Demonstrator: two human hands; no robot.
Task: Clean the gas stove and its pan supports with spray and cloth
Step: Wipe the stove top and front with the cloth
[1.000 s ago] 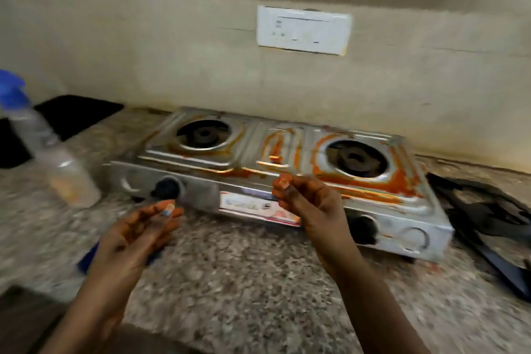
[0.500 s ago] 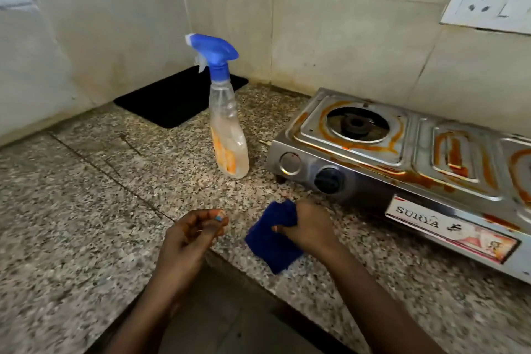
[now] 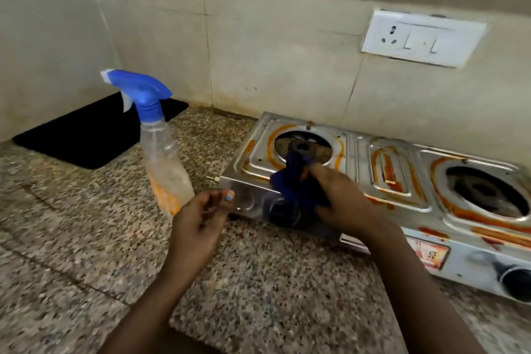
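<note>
Table (image 3: pixel 273 296): speckled granite, brown, grey and black.
Stove (image 3: pixel 356 164): silver steel, streaked with orange-red stains round both burner wells and the middle panel; black knobs.
Cloth (image 3: pixel 296 184): dark blue.
Bottle (image 3: pixel 165 169): clear, orange residue at the base, blue trigger head with white nozzle tip.
Mat (image 3: pixel 86 135), far left corner: black.
Wall (image 3: pixel 273 46): cream tiles.
Socket (image 3: pixel 422 37): white.

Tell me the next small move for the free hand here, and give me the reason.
Probably the left hand should reach for the spray bottle standing just beside it. The right hand already grips the blue cloth at the front edge of the stove, whose top shows orange stains around both burners with no visible wet spray, so spraying before wiping seems sensible.
</note>
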